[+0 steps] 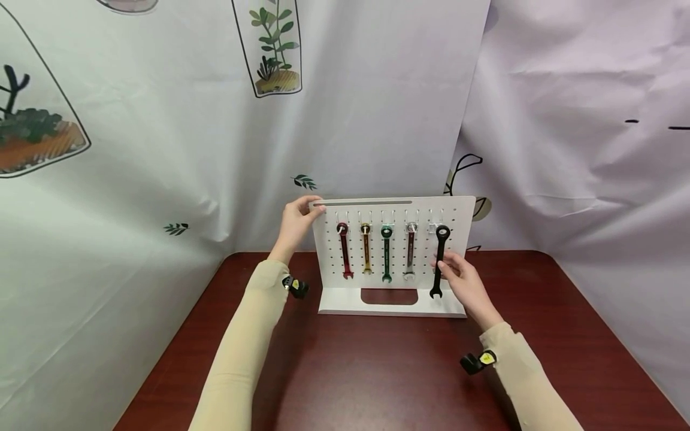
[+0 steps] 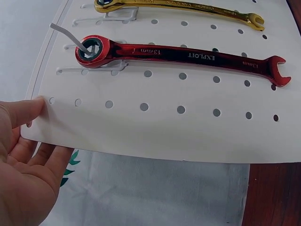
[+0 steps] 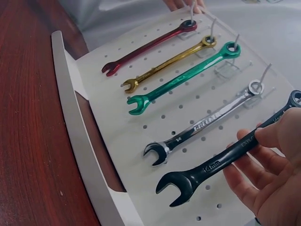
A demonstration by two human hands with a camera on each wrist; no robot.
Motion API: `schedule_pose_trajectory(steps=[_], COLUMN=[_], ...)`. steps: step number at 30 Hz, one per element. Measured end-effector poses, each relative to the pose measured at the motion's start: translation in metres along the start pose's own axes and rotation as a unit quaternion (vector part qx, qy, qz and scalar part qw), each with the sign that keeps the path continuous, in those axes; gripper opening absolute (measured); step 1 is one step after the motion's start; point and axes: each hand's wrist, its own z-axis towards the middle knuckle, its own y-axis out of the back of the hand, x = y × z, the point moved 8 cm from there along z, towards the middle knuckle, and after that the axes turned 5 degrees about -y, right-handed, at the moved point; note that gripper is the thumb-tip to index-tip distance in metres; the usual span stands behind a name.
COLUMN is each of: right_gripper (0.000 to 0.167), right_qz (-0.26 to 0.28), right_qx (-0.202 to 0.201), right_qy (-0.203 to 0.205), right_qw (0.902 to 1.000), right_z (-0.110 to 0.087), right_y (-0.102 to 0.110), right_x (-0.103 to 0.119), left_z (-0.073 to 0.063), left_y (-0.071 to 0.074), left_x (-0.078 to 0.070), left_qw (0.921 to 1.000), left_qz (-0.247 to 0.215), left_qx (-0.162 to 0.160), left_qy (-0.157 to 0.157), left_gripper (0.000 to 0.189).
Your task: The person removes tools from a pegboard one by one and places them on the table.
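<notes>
My left hand (image 1: 295, 224) grips the upper left corner of a white pegboard stand (image 1: 458, 233), thumb in front and fingers behind. In my right hand (image 1: 468, 284) is a black combination wrench (image 3: 221, 162), pinched at the shaft with its open end pointing down. Its ring end overlaps the rightmost hook in the head view. A red wrench (image 2: 188, 54), a gold wrench (image 1: 366, 248), a green wrench (image 3: 181, 80) and a silver wrench (image 3: 207, 123) hang by their ring ends from hooks, in a row to the left of the black one.
The stand's base (image 1: 339, 302) has a wide cutout and sits on a dark red-brown table (image 1: 366, 371). Behind and at both sides hangs a white curtain (image 1: 377, 120) with printed plants. Each wrist wears a small black camera (image 1: 473, 362).
</notes>
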Motion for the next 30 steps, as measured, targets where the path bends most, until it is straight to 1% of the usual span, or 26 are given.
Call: schedule_pose_trajectory(steps=[9,15,24,30], right_gripper=[0.037,0.036,0.037,0.039], right_qz=[-0.016,-0.024,-0.029,-0.061], right_qx=[0.0,-0.006,-0.024,-0.047], right_qy=[0.034,0.048,0.052,0.043], right_qw=[0.9993,0.9985,0.9979,0.9961], right_z=[-0.008,-0.015,-0.024,-0.028], right_y=[0.006,0.016,0.043,0.066], right_x=[0.011,0.018,0.023,0.021], left_z=[0.0,0.0,0.001,-0.001], left_y=[0.0,-0.001,-0.002,-0.001], left_x=[-0.001,0.0,-0.001,-0.001], left_qw=[1.0,1.0,1.0,1.0], left_qz=[-0.001,0.002,-0.001,0.004], left_qx=[0.002,0.003,0.002,0.001], left_qy=[-0.001,0.001,-0.007,-0.001], left_gripper=[0.029,0.034,0.032,0.03])
